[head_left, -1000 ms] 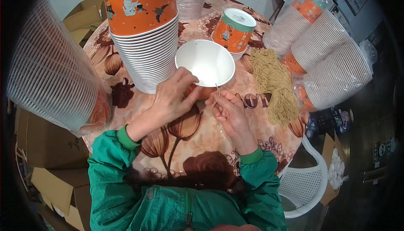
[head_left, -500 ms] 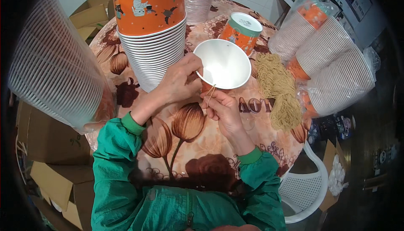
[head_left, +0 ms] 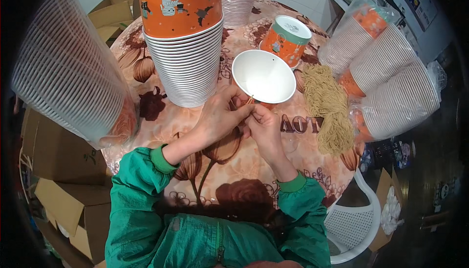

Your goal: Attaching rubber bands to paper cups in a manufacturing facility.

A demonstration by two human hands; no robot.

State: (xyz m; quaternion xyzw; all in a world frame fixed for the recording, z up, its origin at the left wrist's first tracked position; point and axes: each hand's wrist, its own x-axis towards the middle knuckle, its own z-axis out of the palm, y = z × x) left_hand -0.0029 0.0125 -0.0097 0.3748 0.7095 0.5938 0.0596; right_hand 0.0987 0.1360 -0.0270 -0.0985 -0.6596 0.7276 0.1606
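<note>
A paper bucket [head_left: 264,76], white inside and orange outside, faces me with its mouth tilted up in front of my hands. A thin tan cord [head_left: 251,100] runs at the near edge of its rim. My left hand [head_left: 222,115] is closed, thumb and fingers pinching the cord close to the rim. Just to the right, my right hand [head_left: 264,127] pinches the cord too, its fingertips meeting those of the left. The cord's ends are hidden among the fingers. A small dark hole shows in the bucket's far wall.
A tall stack of paper buckets [head_left: 183,68] stands left of my hands. Wrapped stacks [head_left: 68,77] rise at the far left, and several bagged ones [head_left: 400,94] lie at right. A bundle of tan cords [head_left: 328,104] lies beside an upturned bucket [head_left: 287,41]. Cardboard boxes [head_left: 63,204] flank the table.
My left hand has left the bucket's left rim and come to the cord beside my right hand. The whole view has shifted slightly.
</note>
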